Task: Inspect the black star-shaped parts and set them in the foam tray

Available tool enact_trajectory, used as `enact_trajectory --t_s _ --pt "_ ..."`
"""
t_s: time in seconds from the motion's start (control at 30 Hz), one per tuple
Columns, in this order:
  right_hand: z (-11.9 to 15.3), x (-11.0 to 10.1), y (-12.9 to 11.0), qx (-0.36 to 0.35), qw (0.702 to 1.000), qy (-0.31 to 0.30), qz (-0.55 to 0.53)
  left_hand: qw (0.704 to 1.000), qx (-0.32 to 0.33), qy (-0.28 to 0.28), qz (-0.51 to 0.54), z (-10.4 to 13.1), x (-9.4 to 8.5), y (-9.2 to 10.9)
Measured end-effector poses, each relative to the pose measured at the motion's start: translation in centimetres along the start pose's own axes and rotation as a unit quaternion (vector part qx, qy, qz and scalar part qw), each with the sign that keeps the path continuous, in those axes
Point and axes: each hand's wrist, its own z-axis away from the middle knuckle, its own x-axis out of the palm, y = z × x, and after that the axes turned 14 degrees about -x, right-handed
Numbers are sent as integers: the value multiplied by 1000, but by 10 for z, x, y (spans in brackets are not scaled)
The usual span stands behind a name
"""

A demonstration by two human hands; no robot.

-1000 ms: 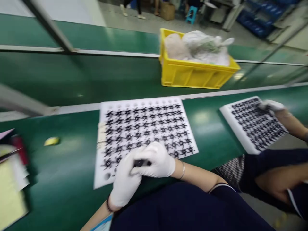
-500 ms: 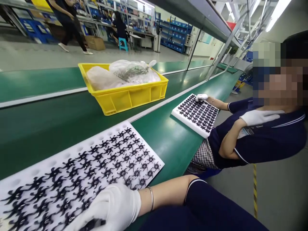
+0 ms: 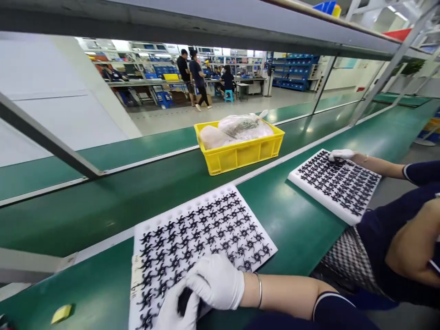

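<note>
fingers pinch black part | over tray near edge

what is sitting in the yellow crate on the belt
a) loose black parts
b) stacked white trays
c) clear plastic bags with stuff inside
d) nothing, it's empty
c: the yellow crate on the far belt holds bulging translucent plastic bags that rise above its rim; the black parts sit instead in the white tray near the gloved right hand and left hand.
</note>
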Motion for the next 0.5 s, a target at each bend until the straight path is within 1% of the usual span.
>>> enact_trajectory --t_s 0.07,0.13,0.27,0.4,0.5 --pt "1 1 -1 7 1000 -15 25 999 -18 -17 22 6 2 8" --pt "2 1 -2 6 999 -30 38 999 -22 -26 39 10 4 14" --pt "3 0 -4 -8 998 -51 47 999 -18 -9 46 13 5 24" --pt "2 -2 -6 24 998 -52 25 999 -15 6 33 12 3 30" --pt "0 -5 -10 39 998 -50 11 999 -8 19 24 13 3 29"
